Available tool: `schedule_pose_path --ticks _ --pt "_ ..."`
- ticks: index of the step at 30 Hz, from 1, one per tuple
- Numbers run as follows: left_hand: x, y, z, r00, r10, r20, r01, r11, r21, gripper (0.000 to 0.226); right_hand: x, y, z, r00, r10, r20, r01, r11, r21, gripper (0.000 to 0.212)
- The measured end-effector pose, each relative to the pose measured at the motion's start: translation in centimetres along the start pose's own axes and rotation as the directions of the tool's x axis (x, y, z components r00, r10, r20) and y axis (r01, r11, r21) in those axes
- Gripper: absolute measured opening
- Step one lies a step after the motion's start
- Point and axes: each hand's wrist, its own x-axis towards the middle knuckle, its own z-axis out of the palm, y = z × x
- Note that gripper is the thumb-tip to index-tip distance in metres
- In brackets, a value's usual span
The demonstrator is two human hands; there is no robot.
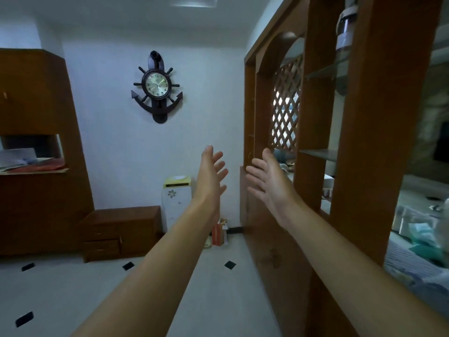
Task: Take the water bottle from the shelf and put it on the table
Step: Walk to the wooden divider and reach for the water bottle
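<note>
1. While we stand facing a pale wall, both our arms reach forward with palms turned toward each other; our left hand [211, 173] is spread, fingers apart, and holds nothing.
2. Our right hand [268, 177] is likewise spread wide with its fingers fanned, also holding nothing, and the two hands sit near each other without touching.
3. The water bottle [345, 30] stands high at the upper right, on a glass shelf [320, 72] of the wooden shelf unit [379, 117]; one upright post hides part of it, and it looks clear with a pale band and cap.
4. The bottle is well above and to the right of our right hand, with no contact between them.
5. The shelf unit's arched opening carries a wooden lattice [286, 103], just behind our right fingers in the view.
6. On the far wall hangs an anchor-shaped clock [157, 86], above and left of our left hand.
7. A low wooden drawer cabinet [121, 229] sits on the tiled floor [73, 288] at the left, beside a white appliance [176, 200].
8. We cannot tell from this view where the table is.
</note>
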Motion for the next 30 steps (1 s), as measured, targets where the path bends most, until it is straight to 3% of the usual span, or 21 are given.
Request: schedule_pose_path --ticks 11,17,25,30 --pt "12.2 -4.8 0.1 0.991 -0.018 0.13 0.032 0.994 -0.107 0.056 10.3 3.1 -0.7 0.995 -0.005 -0.101 0.006 1.0 0.016 0.068" --pt "18.0 -9.0 0.7 0.995 -0.012 0.103 0.021 0.996 -0.088 0.056 16.9 6.8 -1.6 1.0 0.008 -0.024 -0.008 1.0 -0.004 0.067" --pt "26.4 -10.8 -0.4 0.996 -0.063 -0.064 0.061 0.997 -0.042 0.06 27.2 10.5 -0.1 0.99 -0.046 0.13 0.065 0.987 -0.146 0.068" --pt "29.8 -12.3 -2.9 0.984 -0.066 -0.166 0.066 0.998 -0.005 0.058 31.2 12.4 1.8 0.979 0.019 0.203 -0.028 0.999 0.039 0.066"
